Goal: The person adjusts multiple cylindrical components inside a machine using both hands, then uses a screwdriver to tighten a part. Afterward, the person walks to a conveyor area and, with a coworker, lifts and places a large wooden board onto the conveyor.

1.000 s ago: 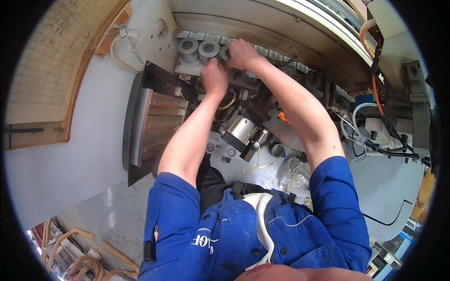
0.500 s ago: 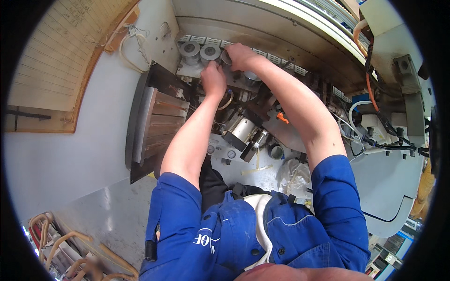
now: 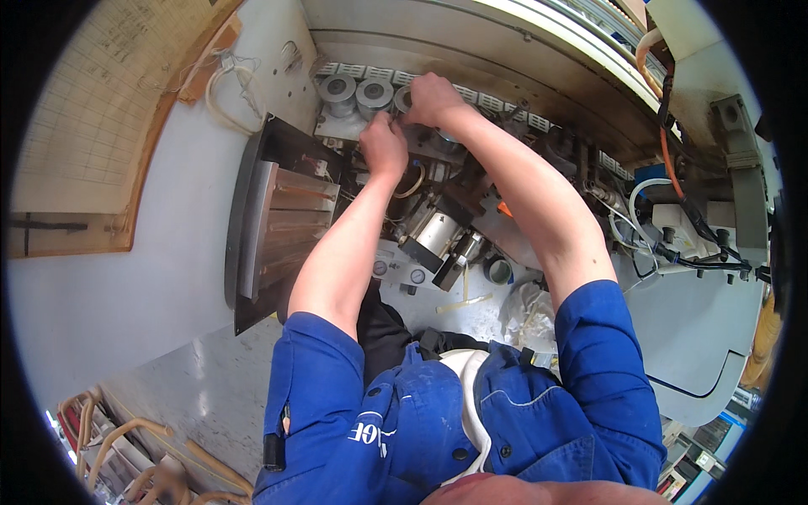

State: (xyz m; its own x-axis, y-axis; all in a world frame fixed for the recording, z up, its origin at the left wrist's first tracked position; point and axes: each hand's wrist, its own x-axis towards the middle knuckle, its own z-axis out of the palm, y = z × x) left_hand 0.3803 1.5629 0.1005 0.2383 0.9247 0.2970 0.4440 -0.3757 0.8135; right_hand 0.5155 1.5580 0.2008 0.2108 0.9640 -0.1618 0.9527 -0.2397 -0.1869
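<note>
A row of silvery metal cylinders with dark round centres stands at the far side of the machine bay. The far-left cylinder [image 3: 338, 94] and the second cylinder [image 3: 374, 98] show fully. My right hand [image 3: 433, 99] is curled around the third cylinder [image 3: 403, 100], hiding much of it. Another cylinder [image 3: 447, 137] lies partly under my right wrist. Just in front of the second and third cylinders is my left hand [image 3: 384, 143], its fingers bent and pinched together. Whatever lies between those fingertips is too small to make out.
Below my hands sits a pneumatic cylinder [image 3: 437, 232] among hoses and brackets. A dark-framed panel [image 3: 252, 219] stands left of my left forearm. Pressure gauges [image 3: 417, 276], a round cup [image 3: 498, 270] and a clear plastic bag [image 3: 528, 316] are nearer me. Cables [image 3: 699, 227] hang at right.
My right hand has shifted slightly, and its wrist has turned over the third cylinder. My left fingertips have moved a little right, closer to the right hand. The view has shifted slightly.
</note>
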